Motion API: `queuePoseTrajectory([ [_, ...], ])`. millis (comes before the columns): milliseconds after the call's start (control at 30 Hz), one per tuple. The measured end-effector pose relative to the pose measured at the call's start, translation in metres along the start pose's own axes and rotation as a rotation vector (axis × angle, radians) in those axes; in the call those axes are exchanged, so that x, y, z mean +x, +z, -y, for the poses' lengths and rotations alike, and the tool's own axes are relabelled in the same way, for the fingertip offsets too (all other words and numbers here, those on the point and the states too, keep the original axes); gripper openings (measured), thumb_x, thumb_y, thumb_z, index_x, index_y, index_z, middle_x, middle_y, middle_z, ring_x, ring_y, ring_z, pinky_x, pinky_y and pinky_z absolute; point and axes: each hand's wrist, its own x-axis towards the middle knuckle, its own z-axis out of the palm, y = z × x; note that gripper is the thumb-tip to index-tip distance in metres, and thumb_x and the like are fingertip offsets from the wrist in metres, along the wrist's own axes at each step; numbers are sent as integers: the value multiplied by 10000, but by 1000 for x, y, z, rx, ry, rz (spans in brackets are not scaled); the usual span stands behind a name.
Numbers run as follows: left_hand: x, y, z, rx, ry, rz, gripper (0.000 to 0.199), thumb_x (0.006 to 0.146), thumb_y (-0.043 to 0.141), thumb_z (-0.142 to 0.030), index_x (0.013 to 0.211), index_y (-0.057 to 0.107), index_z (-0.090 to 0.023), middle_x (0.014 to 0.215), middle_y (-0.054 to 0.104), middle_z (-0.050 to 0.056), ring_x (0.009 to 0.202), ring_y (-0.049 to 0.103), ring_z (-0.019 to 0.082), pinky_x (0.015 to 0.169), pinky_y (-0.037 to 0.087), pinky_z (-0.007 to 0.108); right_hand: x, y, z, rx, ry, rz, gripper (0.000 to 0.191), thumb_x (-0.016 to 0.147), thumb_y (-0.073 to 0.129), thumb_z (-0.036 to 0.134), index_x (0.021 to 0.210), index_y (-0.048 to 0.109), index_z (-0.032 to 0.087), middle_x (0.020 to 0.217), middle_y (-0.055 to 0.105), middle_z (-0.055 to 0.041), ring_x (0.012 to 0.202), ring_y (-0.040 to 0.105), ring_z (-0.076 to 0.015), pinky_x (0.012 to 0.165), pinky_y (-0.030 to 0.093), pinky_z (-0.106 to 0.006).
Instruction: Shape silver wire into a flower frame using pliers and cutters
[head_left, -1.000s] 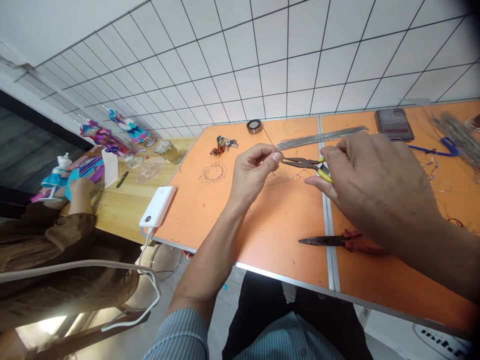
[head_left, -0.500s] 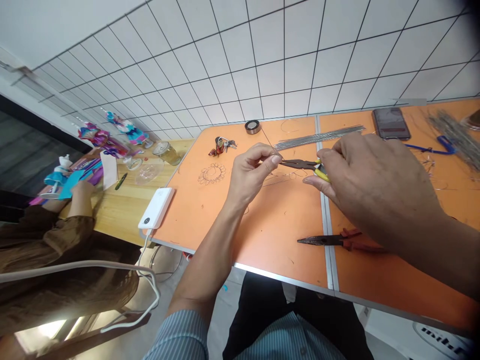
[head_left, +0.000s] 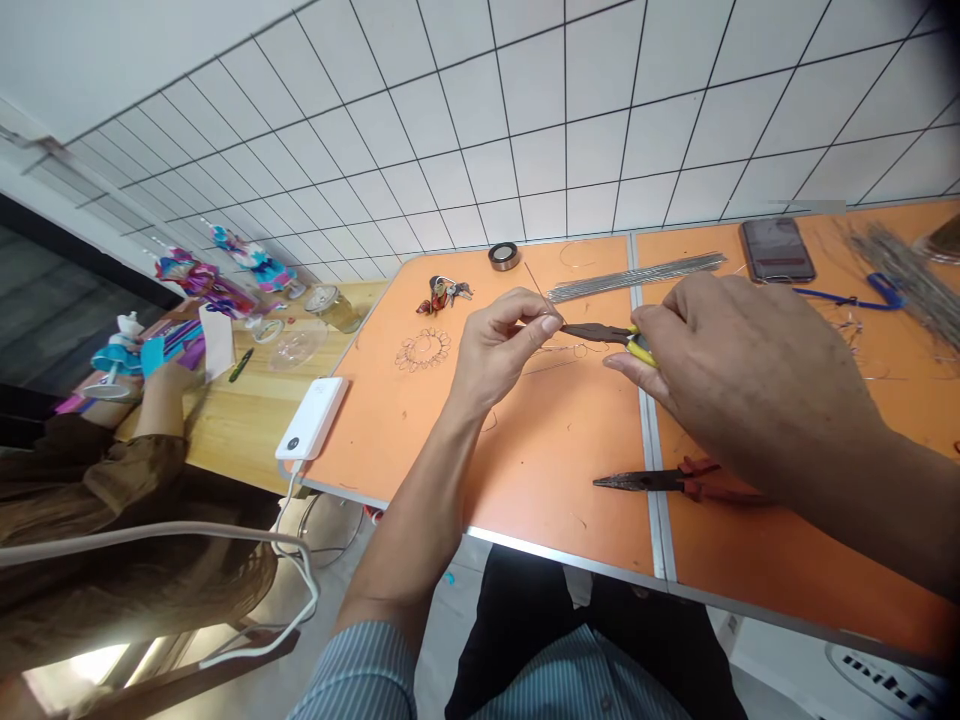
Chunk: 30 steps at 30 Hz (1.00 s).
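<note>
My left hand (head_left: 499,345) pinches a thin wire (head_left: 534,278) between thumb and forefinger; one end sticks up behind the fingers. Wrapped in my right hand (head_left: 742,365) are long-nose pliers (head_left: 598,333) with yellow handles. Their tips meet the wire right at my left fingertips. Below my right hand lies a second pair of pliers (head_left: 637,481) with red handles, partly hidden by the forearm. Thin wire pieces (head_left: 579,350) lie behind the pliers' jaws. On the left of the orange table (head_left: 540,450) rests a flower-shaped wire ring (head_left: 424,350).
Straight wires (head_left: 637,277), a tape roll (head_left: 503,256), keys (head_left: 446,293) and a phone (head_left: 778,250) lie toward the tiled wall. A white power bank (head_left: 313,418) sits at the table's left edge. Another person's hand (head_left: 169,378) holds blue material at the wooden table (head_left: 247,430).
The pliers' jaws have turned slightly and look closer together at my left fingertips. The other person's hand and blue material have shifted a little. My hands stay almost in place.
</note>
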Motion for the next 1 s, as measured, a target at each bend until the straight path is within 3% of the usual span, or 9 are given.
queuePoseTrajectory([
  [133,-1,1,0,-9,-9,-7,313,936,948,-541,861,852,-252,916,751,48,855,664,177,735,508,321,3,-2,3,47,54,52,357,1168,552,422,972,747,196,906,656,-158,802,570,-301,693,232,-412],
  [267,-1,4,-3,-28,-38,-10,340,921,963,-545,847,840,-237,885,742,38,804,643,154,716,500,308,5,-5,7,165,101,16,320,1142,580,336,864,694,225,835,626,-124,768,545,-272,679,206,-403],
  [367,-1,7,-6,-46,-75,-40,394,888,979,-593,860,827,-230,865,738,28,765,632,142,717,518,307,6,-9,10,115,112,32,329,1127,568,289,823,671,218,817,614,-130,742,539,-263,661,176,-399],
  [567,-1,10,-13,-32,-67,-115,456,843,1003,-630,845,807,-218,835,733,24,755,643,142,697,521,304,5,-10,13,-23,71,64,394,1167,466,299,897,735,201,807,596,-148,750,567,-304,649,187,-411],
  [800,-2,10,-12,-13,-15,-180,425,863,992,-608,880,803,-228,829,722,18,763,672,149,688,540,303,11,-9,16,-97,46,47,418,1158,498,331,893,770,157,761,543,-119,732,513,-287,635,179,-407],
  [1000,-3,11,-15,15,-7,-224,399,866,992,-577,833,800,-228,843,747,21,767,669,143,672,531,287,11,-12,17,108,102,66,318,1134,555,289,890,743,207,845,605,-157,803,569,-324,687,226,-427],
])
